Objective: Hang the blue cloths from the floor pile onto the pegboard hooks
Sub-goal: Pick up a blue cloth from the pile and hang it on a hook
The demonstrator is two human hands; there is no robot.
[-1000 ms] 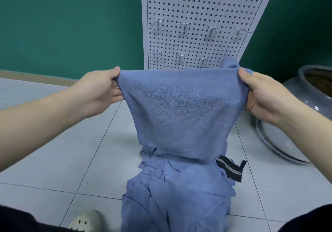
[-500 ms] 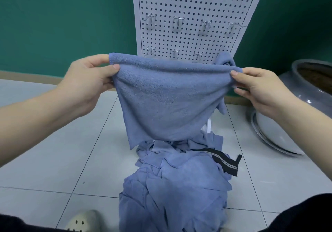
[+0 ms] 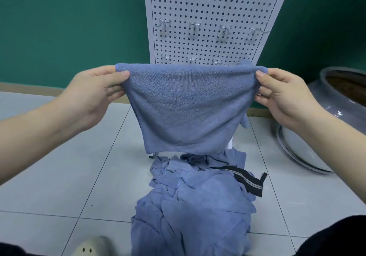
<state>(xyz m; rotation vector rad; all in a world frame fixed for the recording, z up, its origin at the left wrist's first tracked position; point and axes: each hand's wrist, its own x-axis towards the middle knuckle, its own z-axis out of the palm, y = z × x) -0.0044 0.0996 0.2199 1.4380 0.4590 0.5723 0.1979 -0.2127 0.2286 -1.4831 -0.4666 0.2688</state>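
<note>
I hold one blue cloth stretched out in front of me, its top edge pulled level between both hands. My left hand pinches the upper left corner, thumb on the near side and fingers curled behind the fabric. My right hand pinches the upper right corner the same way, with a small fold of cloth sticking up just behind my fingers. The cloth hangs clear of the floor, narrowing toward its lower edge, which ends just above the pile of blue cloths lying crumpled on the grey floor tiles.

A black strap with a pale stripe lies across the right side of the pile. Behind the cloth stands the white pegboard, leaning slightly, against the green wall. A row of bare metal hooks crosses the board above the cloth, and the tops of a lower row show just over the cloth's upper edge. The board's foot shows below the cloth's lower left corner.

To my right, a large grey glazed pot sits on the floor beside the pegboard, something dark inside its mouth. The toe of a pale shoe shows at the bottom edge, left of the pile, and dark fabric fills both lower corners.
</note>
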